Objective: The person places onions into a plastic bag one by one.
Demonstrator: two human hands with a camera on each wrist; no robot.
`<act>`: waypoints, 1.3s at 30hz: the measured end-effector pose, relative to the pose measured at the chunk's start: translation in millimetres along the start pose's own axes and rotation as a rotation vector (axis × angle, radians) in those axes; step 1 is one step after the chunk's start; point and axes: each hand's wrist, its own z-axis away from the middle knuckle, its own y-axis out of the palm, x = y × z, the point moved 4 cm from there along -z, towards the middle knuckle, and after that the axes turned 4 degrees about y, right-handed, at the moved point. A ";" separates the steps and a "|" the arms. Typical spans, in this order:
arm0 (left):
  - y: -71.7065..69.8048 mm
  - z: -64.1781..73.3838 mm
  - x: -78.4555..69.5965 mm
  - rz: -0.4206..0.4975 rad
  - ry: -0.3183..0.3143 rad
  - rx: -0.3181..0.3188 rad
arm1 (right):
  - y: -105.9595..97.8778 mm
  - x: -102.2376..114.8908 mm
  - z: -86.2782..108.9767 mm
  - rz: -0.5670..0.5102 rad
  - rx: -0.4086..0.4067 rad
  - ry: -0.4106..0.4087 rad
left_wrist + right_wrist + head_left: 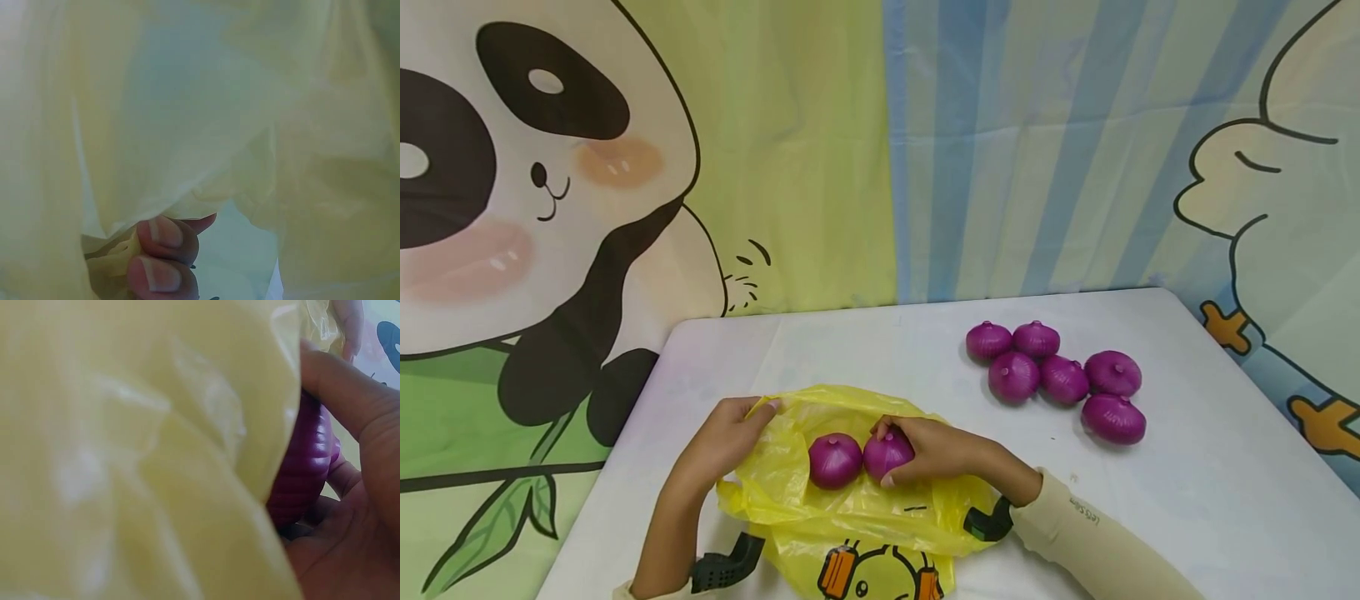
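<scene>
A yellow plastic bag (850, 533) lies opened out at the front of the table. My left hand (730, 437) pinches the bag's upper left edge; in the left wrist view its fingertips (164, 275) curl over the thin film. Inside the mouth of the bag, my right hand (936, 450) grips a purple onion (887, 454), thumb in front and fingers behind. Just left of it sits another purple onion (835, 461). In the right wrist view, bag film hides part of the held onion (304, 459).
Several more purple onions (1013, 377) stand in a cluster at the back right of the white table (1217, 467). Behind the table hangs a printed curtain (820, 167) with a panda. A black wrist device (988, 521) on my right arm lies against the bag.
</scene>
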 end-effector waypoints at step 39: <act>-1.1 -0.4 -0.9 -0.015 0.005 0.008 | 1.6 1.5 1.2 0.065 -0.014 0.007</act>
